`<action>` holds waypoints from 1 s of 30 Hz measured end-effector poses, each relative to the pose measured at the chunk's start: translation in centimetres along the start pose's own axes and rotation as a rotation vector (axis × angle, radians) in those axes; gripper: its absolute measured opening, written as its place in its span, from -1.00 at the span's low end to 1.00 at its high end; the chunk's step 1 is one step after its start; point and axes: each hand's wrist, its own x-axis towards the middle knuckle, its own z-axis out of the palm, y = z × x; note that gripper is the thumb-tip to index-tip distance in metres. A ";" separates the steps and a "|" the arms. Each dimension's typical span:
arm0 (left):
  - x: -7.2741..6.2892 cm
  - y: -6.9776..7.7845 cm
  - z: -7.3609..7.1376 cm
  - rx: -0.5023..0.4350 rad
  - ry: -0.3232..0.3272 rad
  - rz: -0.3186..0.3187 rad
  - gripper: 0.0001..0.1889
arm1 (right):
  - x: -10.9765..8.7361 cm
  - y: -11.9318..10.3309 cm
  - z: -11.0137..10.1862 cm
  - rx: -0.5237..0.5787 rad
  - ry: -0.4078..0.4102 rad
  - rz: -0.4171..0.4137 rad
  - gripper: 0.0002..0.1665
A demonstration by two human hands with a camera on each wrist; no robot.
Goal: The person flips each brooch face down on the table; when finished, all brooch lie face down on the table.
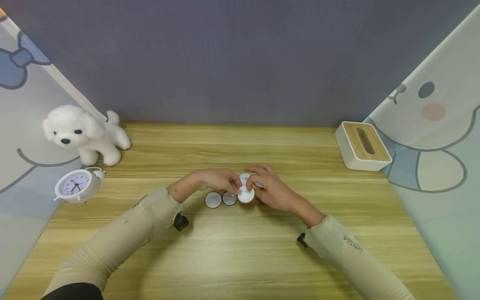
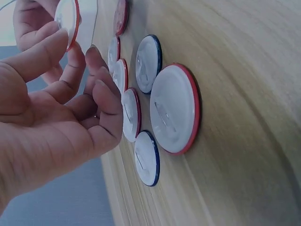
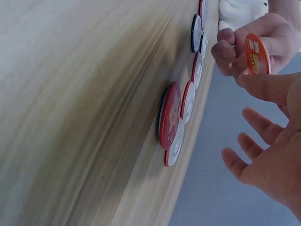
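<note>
Above the table, a round pin badge [image 1: 246, 194] is held between both hands, its white pin side up. Thumb and finger of my left hand [image 1: 219, 180] pinch its left edge, while my right hand [image 1: 275, 189] pinches the opposite edge. In the right wrist view the underside of this badge [image 3: 257, 54] is orange with yellow print. Beneath the hands lie several more badges, most with white backs and pins up, such as a large red-rimmed badge [image 2: 174, 110] and a dark-rimmed badge [image 2: 147, 157]. A red badge [image 3: 170, 115] lies face up, overlapping a white-backed one.
A white plush dog [image 1: 84, 131] stands at the back left, with a white alarm clock [image 1: 76, 185] in front of it. At the back right sits a white tissue box [image 1: 361, 146] with a wooden lid. A grey wall panel [image 1: 232, 62] borders the table's far edge.
</note>
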 end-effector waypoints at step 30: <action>-0.1 0.2 0.5 0.031 0.194 0.059 -0.88 | 0.3 0.0 -0.2 -0.060 0.071 0.163 -0.85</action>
